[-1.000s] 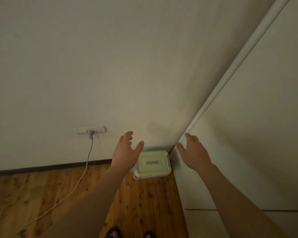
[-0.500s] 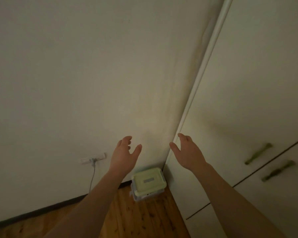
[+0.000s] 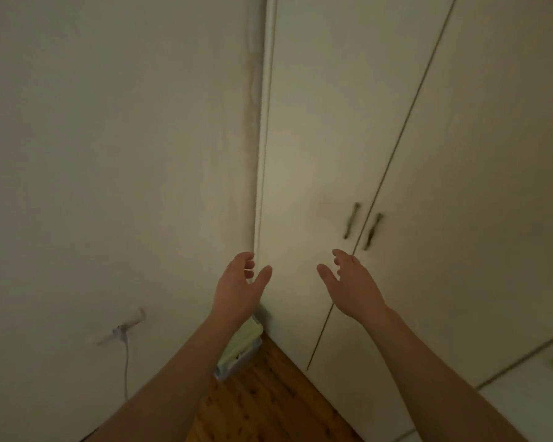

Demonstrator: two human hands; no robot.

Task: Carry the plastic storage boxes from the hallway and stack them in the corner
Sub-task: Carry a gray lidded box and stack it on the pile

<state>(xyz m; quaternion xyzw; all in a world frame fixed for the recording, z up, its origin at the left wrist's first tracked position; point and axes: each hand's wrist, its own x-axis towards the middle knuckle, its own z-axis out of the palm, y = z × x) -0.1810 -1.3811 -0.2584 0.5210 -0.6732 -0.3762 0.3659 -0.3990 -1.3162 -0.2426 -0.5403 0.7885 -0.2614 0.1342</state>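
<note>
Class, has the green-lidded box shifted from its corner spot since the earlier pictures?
No. The green-lidded box still sits against the corner; only the camera turned.

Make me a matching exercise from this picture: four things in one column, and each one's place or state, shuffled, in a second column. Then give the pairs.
Things:
1. storage box
2. left hand
3. cabinet handles
4. cable

Places or states:
A. hangs down from a wall socket
B. open and empty, raised in front of the corner
C. on the floor in the corner, partly hidden by a forearm
D. side by side on the white doors

Pairs: 1-C, 2-B, 3-D, 4-A
</note>
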